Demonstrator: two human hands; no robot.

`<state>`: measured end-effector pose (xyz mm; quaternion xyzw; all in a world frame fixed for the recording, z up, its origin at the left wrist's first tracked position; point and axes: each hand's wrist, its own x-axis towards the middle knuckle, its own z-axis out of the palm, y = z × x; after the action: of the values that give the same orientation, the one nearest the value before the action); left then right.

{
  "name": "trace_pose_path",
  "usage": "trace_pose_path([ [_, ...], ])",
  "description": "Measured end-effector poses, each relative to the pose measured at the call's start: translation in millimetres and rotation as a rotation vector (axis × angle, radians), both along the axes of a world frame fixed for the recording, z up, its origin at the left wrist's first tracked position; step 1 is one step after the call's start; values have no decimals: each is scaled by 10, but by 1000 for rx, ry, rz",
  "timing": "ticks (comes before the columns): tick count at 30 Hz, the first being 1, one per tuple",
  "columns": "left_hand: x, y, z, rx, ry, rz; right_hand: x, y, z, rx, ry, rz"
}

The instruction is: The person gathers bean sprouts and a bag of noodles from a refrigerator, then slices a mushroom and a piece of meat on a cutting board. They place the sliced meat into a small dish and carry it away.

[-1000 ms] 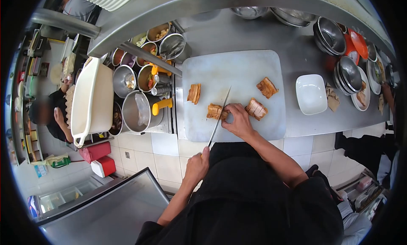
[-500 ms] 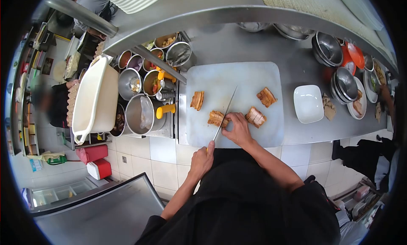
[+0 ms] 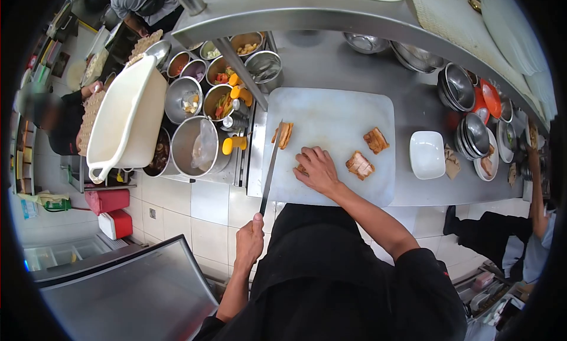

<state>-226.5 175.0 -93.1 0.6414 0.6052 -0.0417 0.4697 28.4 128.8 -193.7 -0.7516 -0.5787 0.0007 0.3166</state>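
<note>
My left hand [image 3: 250, 244] grips the handle of a long knife [image 3: 270, 178] at the front left of the white cutting board [image 3: 331, 105]. The blade points away from me, and its tip lies against the left piece of roast pork belly [image 3: 284, 135]. On the board, my right hand [image 3: 319, 171] is closed over another piece of pork belly [image 3: 301, 169], mostly hidden beneath the fingers. Two more pieces sit to the right: one with cut lines [image 3: 359, 165] and a browner one [image 3: 376, 139].
A square white bowl [image 3: 427, 155] stands right of the board, near stacked metal bowls [image 3: 474, 133]. Metal pots [image 3: 198, 149] of ingredients and a large cream tub [image 3: 127, 113] are at left. A steel shelf [image 3: 307, 17] crosses above. Other people work at both sides.
The knife has left the middle piece and swung left to the left-hand piece, with my left hand lower and further left. My right hand has shifted left over the middle piece.
</note>
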Motion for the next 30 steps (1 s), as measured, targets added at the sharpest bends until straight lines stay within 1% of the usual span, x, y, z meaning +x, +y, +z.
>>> trace_pose_path([
  [2,-120,-8,-66,-7,-2,9,40,-124,38,-21,-19,26],
  [5,-233,3,-39,6,-8,32,23,-428,148,-85,-12,-69],
  [8,-367,51,-96,17,-9,40,-32,-419,346,-101,-4,-99],
  [10,-418,113,-143,8,-11,71,-28,-125,426,-61,-11,-94],
  [12,-438,186,-169,15,-34,72,81,310,505,-62,-135,105],
  [14,-419,272,-146,4,-48,58,222,721,582,-58,-252,241],
  [15,-425,300,-158,9,-54,50,328,848,541,-55,-257,232],
  [17,-446,353,-196,11,-73,39,482,1053,450,-328,-235,341],
  [18,-454,384,-193,12,-80,31,536,1074,461,-328,-242,333],
  [20,-475,402,-183,-1,-72,7,602,1040,617,-502,-135,303],
  [21,-500,402,-217,-8,-79,3,599,975,606,-510,-140,297],
  [23,-540,405,-299,-48,-91,58,520,751,562,-432,5,100],
  [24,-538,407,-310,-53,-98,57,474,635,550,-438,-2,97],
  [26,-533,410,-308,27,-143,34,359,443,561,-349,193,102],
  [28,-518,413,-324,7,-136,15,324,369,532,-331,177,65],
  [30,-477,419,-329,-5,-124,-8,349,346,347,-73,219,79],
])
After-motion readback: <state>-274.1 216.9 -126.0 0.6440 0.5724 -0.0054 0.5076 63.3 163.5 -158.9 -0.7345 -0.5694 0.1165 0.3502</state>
